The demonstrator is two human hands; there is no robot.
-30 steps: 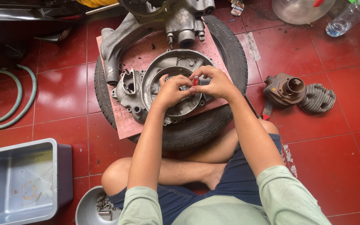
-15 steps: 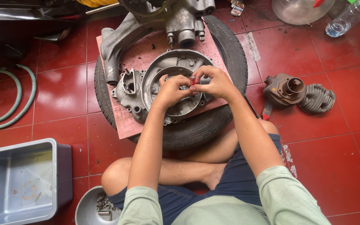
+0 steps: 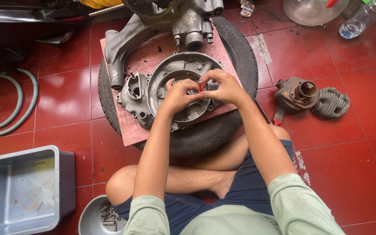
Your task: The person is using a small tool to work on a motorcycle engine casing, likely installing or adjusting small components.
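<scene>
Two hands, the left hand [image 3: 177, 96] and the right hand [image 3: 225, 88], meet over one engine case [image 3: 162, 93]. One red-handled tool [image 3: 200, 85] shows between them. One tyre [image 3: 240, 56] carries one pink board [image 3: 129, 126]. One cylinder [image 3: 296, 93] and one finned head [image 3: 330, 103] lie on the floor. There is one grey tub [image 3: 20, 191], one metal bowl [image 3: 93, 214], one green hose [image 3: 5, 104], one plastic bottle [image 3: 362, 19] and one clear bowl [image 3: 312, 11].
</scene>
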